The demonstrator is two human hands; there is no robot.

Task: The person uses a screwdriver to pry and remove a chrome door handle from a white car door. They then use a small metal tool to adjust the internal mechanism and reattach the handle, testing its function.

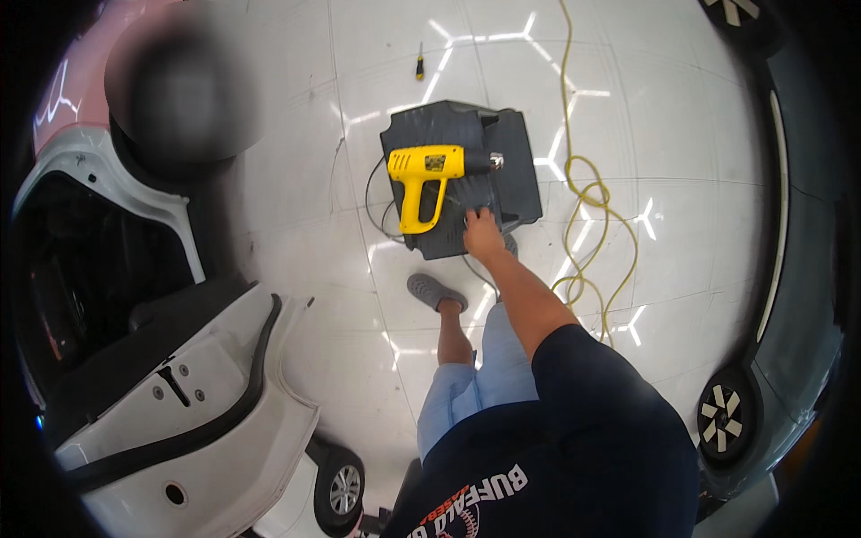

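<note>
A yellow heat gun (427,183) with a metal nozzle lies on its side on a dark grey, flat-topped plastic stand (516,161) with notched corners. Its nozzle points right. My right hand (484,237) reaches down to the stand's near edge, just below the nozzle and to the right of the heat gun's handle. The fingers are bent together at the surface; whatever lies under the fingertips is too small to make out. A dark cord (369,199) loops out from the stand's left side. My left hand is out of the picture.
A screwdriver (420,67) lies on the glossy tiled floor beyond the stand. A yellow hose or cable (635,247) lies in loops to the right. An open white car door (206,430) is at the left, and a dark grey car (812,233) stands along the right.
</note>
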